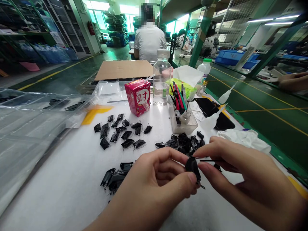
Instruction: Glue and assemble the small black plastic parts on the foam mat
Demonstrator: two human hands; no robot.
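Where the two hands meet over the white-covered worktop [72, 195], a small black plastic part [192, 168] is pinched between the thumb and fingers of the left hand [149, 189]. The right hand [250, 179] closes in from the other side, its thumb and forefinger gripping a thin black rod [210, 160] whose end lies at the part. A tiny metal tip [201, 185] pokes out below the part.

Similar black pieces lie in three groups nearby: a loose scatter of glossy ones [120, 133] ahead of the hands, a heap [183, 142] just beyond the right hand, and a smaller cluster [115, 178] beside the left hand.

Farther along the worktop stand a red-and-white carton [137, 97], a clear water bottle [162, 77], and a clear acrylic holder [183, 120] packed with tools. Two dropper bottles [211, 120] lie near it, and crumpled white gloves [245, 139] rest at the edge. A clear plastic tray [29, 134] sits at the left. Ahead, a person in a white shirt [149, 41] sits with their back turned, beyond a cardboard sheet [124, 70].
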